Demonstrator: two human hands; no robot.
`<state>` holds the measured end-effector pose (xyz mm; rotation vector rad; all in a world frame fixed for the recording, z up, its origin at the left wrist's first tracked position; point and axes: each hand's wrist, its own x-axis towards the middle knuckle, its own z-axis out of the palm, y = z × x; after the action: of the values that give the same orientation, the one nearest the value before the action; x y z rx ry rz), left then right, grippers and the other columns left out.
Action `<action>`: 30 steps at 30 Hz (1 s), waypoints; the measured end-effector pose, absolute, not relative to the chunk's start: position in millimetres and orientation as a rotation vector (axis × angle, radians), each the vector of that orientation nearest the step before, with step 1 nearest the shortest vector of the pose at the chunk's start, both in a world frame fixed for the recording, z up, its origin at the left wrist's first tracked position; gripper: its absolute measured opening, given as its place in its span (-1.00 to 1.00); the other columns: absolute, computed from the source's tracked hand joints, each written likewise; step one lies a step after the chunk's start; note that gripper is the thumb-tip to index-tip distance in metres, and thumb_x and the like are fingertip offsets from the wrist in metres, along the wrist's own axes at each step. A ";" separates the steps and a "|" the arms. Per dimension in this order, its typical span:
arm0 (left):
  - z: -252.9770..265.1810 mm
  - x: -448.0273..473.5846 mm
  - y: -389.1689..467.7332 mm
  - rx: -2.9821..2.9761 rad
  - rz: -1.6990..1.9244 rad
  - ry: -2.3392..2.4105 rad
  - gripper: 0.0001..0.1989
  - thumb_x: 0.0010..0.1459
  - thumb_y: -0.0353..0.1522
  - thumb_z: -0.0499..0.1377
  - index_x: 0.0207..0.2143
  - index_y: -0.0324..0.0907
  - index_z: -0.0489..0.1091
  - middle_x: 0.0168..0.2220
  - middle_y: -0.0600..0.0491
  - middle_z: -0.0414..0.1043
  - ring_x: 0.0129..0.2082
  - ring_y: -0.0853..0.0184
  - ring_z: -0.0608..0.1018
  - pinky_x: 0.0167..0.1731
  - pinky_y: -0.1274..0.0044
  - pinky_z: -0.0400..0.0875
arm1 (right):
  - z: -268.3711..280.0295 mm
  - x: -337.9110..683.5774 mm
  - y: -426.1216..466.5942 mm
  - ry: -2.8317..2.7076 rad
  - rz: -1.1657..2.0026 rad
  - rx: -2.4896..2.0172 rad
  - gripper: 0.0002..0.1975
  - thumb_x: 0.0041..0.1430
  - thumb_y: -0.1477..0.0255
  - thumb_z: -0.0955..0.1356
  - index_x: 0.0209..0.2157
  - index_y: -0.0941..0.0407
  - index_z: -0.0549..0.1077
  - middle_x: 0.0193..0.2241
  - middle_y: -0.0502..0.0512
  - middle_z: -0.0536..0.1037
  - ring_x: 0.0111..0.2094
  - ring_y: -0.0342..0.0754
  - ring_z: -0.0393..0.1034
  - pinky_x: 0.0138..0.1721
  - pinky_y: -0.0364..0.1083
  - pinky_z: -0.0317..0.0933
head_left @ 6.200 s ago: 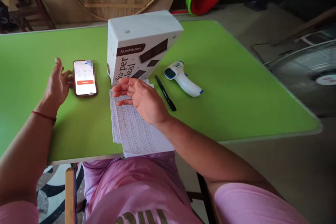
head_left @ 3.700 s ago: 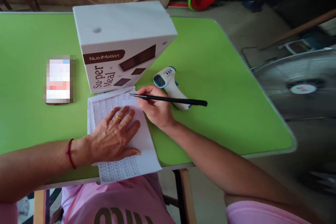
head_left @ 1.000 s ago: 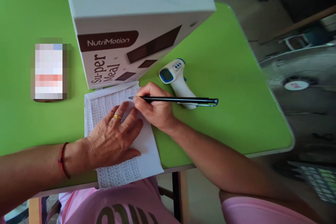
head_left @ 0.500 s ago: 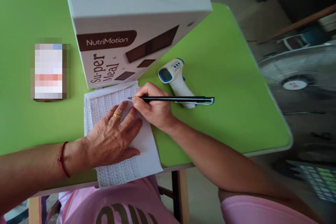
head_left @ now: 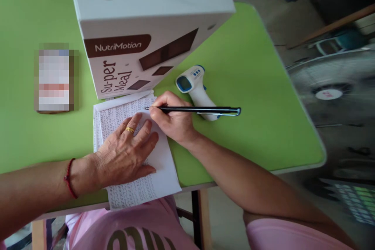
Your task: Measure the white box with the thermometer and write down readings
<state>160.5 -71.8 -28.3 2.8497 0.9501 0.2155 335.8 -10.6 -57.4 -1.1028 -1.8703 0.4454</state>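
My right hand (head_left: 174, 119) grips a black pen (head_left: 202, 109) between thumb and fingers, its tip on or just above the paper. Under it lies a notebook (head_left: 165, 168) with rows of small handwriting on its page. Flat across that page rests my left hand (head_left: 127, 152), fingers spread, a gold ring on one finger and a red cord at the wrist. The notebook's lower edge hangs over the table's near side. Behind the pen lies a white and blue infrared thermometer (head_left: 200, 91), partly covered by the pen.
A large white NutriMotion box (head_left: 117, 66) stands at the notebook's far edge. On the green table (head_left: 249, 86), a phone-like object (head_left: 54, 80) with a blurred-out face lies at the left. Beyond the table's right edge is a fan (head_left: 329, 93).
The pen and my right hand have shifted very slightly to the right. My left hand keeps its place on the page.
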 end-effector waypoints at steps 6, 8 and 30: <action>-28.6 160.3 -71.4 2.832 0.227 0.940 -0.30 0.13 -0.02 0.21 0.12 -0.38 0.31 0.21 -0.34 0.18 0.25 -0.25 0.19 0.17 0.10 0.23 | -57.2 337.2 -10.6 -1.869 0.466 -1.101 -0.83 0.03 0.51 0.32 -0.54 0.05 0.23 -0.68 -0.15 0.32 -0.63 -0.20 0.20 -0.55 -0.16 0.14; -28.7 160.4 -71.1 2.825 0.226 0.939 -0.30 0.13 -0.01 0.21 0.12 -0.38 0.31 0.21 -0.35 0.18 0.25 -0.25 0.18 0.17 0.10 0.22 | -57.8 337.2 -10.8 -1.852 0.459 -1.104 -0.84 0.04 0.51 0.32 -0.53 0.05 0.23 -0.67 -0.15 0.33 -0.62 -0.19 0.21 -0.54 -0.15 0.16; -27.7 161.2 -71.5 2.851 0.208 0.947 -0.31 0.15 0.00 0.17 0.13 -0.37 0.30 0.22 -0.32 0.18 0.25 -0.23 0.19 0.17 0.11 0.21 | -57.4 335.1 -10.8 -1.850 0.475 -1.118 -0.84 0.05 0.48 0.32 -0.54 0.05 0.25 -0.67 -0.14 0.33 -0.62 -0.21 0.19 -0.56 -0.17 0.15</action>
<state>161.2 -71.5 -27.7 2.8507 0.9470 0.2077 335.1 -10.8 -57.4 -1.1176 -1.8501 0.4749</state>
